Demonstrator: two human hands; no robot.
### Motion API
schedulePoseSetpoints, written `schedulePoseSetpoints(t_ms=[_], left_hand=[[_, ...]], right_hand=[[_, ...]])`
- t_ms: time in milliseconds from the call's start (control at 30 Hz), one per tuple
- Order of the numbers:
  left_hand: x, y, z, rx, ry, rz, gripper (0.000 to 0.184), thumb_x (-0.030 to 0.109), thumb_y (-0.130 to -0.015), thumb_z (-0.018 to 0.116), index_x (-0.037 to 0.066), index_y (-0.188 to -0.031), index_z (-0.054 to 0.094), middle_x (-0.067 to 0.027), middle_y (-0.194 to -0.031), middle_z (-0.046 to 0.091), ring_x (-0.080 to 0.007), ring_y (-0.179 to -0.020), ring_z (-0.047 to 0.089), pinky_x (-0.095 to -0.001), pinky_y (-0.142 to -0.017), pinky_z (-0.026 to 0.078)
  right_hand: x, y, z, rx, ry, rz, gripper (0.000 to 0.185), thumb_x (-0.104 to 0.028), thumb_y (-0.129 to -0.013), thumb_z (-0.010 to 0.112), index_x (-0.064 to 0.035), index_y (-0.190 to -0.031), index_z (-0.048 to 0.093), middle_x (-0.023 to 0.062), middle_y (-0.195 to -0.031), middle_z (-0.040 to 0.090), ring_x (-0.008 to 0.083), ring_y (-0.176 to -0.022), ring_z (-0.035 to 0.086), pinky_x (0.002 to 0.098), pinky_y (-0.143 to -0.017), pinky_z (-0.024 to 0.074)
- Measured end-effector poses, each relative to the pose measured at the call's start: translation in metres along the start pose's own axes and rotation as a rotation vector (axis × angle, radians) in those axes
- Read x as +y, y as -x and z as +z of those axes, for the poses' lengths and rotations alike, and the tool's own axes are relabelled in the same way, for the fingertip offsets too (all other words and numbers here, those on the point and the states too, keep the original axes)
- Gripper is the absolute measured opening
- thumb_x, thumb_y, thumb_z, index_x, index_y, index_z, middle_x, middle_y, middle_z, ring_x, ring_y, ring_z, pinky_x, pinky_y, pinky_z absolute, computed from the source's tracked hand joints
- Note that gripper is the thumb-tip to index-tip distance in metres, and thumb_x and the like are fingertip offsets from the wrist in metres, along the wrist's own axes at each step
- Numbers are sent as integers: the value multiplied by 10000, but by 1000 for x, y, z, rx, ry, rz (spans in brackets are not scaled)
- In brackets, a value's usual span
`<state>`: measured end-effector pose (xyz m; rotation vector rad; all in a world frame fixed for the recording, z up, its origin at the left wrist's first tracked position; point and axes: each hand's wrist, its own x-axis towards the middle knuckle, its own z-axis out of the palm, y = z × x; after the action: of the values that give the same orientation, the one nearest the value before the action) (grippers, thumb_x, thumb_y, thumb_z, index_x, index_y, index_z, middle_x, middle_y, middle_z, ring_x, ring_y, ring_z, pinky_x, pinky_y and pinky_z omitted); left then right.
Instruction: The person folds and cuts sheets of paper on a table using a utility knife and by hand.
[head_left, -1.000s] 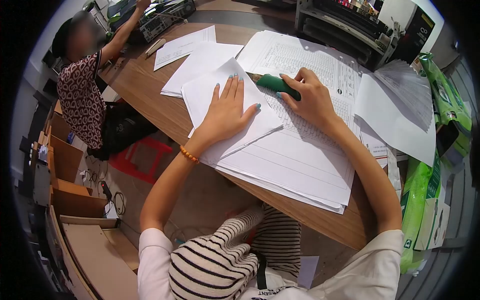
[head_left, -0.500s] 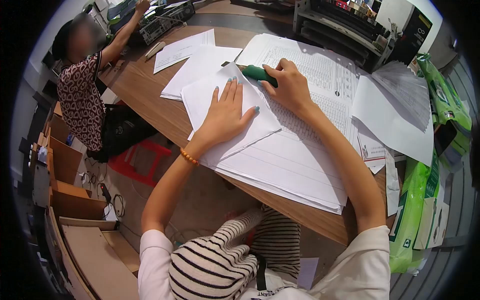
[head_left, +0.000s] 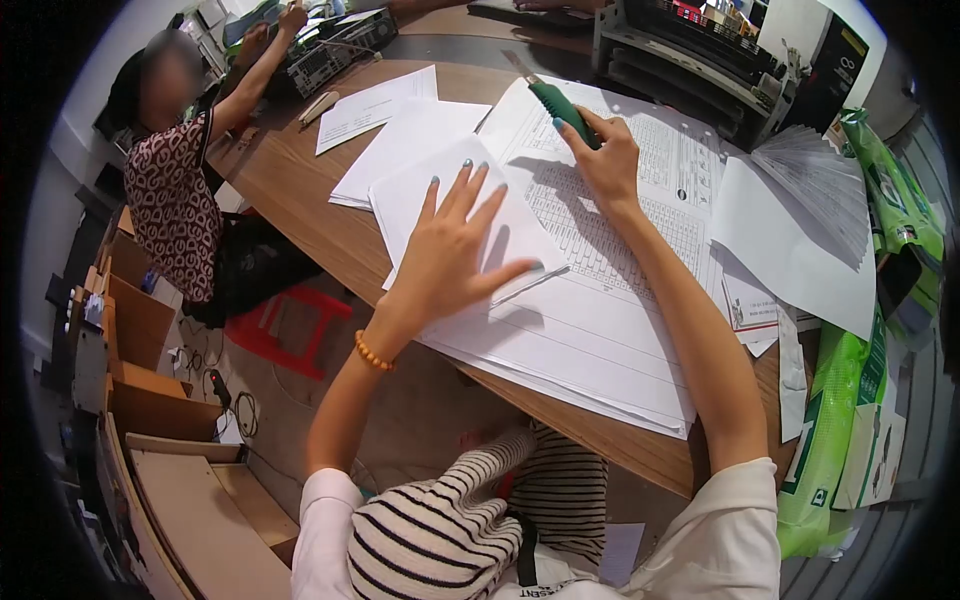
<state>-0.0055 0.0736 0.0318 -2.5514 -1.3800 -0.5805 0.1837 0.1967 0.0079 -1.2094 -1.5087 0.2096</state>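
My right hand [head_left: 608,165] grips a green-handled utility knife [head_left: 556,106], lifted above the printed sheets [head_left: 670,150] with its metal blade pointing up and away to the left. My left hand [head_left: 448,250], fingers spread, hovers over a folded white paper [head_left: 405,185] and casts a shadow on it. Larger sheets with ruled lines [head_left: 600,340] lie beneath, spread to the near table edge. Left of the folded paper are more white sheets [head_left: 445,118], partly overlapped by it.
At the far left a person [head_left: 175,190] reaches toward equipment [head_left: 340,50] on the wooden table [head_left: 270,165]. A metal tray rack [head_left: 690,80] stands at the back right. Fanned papers [head_left: 820,190] and green packages [head_left: 830,420] lie on the right. A red stool [head_left: 290,325] stands below left.
My left hand has risen off the folded paper, its fingers spreading wider. My right hand has lifted the utility knife away from the paper's far edge, up and to the right.
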Motion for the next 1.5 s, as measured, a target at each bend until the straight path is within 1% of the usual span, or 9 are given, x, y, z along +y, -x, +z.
schedulePoseSetpoints(t_ms=[133, 467, 667, 833, 933, 1133, 1267, 1367, 1500], left_hand=[[9, 18, -4, -159, -33, 49, 719, 519, -773, 559, 33, -1280, 406, -228, -1339, 339, -359, -1279, 265, -479, -1055, 163], [-60, 20, -9, -187, -217, -1, 414, 278, -869, 499, 156, -1263, 457, -88, -1319, 423, -248, -1261, 335, -460, -1050, 209], [-140, 21, -1, -160, -306, -193, 353, 152, -882, 457, 184, -1232, 489, -140, -1295, 434, -307, -1234, 363, -519, -1020, 231], [-125, 17, -3, -49, -309, -270, 363, 232, -888, 454, 209, -1250, 474, -195, -1347, 346, -344, -1281, 274, -538, -1022, 205], [-121, 15, 0, -189, -181, -249, 410, 294, -883, 463, 199, -1281, 439, -206, -1363, 314, -363, -1291, 242, -556, -1023, 178], [-113, 13, 9, -14, -179, -346, 453, 322, -866, 502, 172, -1288, 434, -194, -1389, 275, -380, -1294, 220, -571, -1021, 153], [-42, 7, -30, -325, 471, 41, 617, 272, -751, 652, 181, -1310, 408, -101, -1435, 221, -328, -1336, 124, -518, -1062, 117], [-7, 15, -34, -436, 535, 264, 745, 338, -632, 730, 193, -1297, 428, -89, -1421, 260, -307, -1330, 165, -488, -1070, 147], [10, 34, -33, -475, 419, 192, 736, 349, -582, 750, 222, -1255, 479, -62, -1365, 367, -250, -1265, 330, -488, -1051, 224]], right_hand=[[0, 0, 0, 41, -78, -17, 375, -308, -720, 686, -87, -1020, 655, 136, -767, 555, 238, -697, 565, 330, -651, 459], [0, 1, -2, -6, -130, 63, 399, -345, -732, 679, -92, -1040, 649, 123, -770, 548, 218, -689, 556, 318, -641, 459], [1, 0, -2, -29, -93, 82, 407, -359, -735, 678, -92, -1042, 649, 121, -780, 549, 215, -701, 559, 321, -635, 459], [3, 0, -1, -7, -125, 90, 408, -363, -734, 680, -89, -1036, 652, 120, -772, 548, 213, -697, 559, 318, -633, 457], [3, -1, -1, 18, -143, 77, 409, -361, -731, 684, -86, -1032, 652, 116, -774, 553, 205, -687, 557, 314, -629, 456], [21, -16, -5, 112, -335, 157, 382, -331, -728, 696, -95, -1026, 654, 103, -776, 591, 171, -690, 572, 279, -624, 454], [32, -43, -44, 234, -124, -34, 351, -337, -725, 698, -128, -1006, 667, 70, -760, 592, 167, -667, 581, 275, -597, 457], [35, -53, -88, 36, 116, -109, 342, -357, -725, 676, -144, -993, 672, 92, -766, 593, 196, -696, 594, 307, -640, 466], [62, -58, -124, -26, 361, -139, 357, -341, -703, 674, -143, -999, 665, 126, -790, 587, 261, -734, 597, 349, -682, 468]])
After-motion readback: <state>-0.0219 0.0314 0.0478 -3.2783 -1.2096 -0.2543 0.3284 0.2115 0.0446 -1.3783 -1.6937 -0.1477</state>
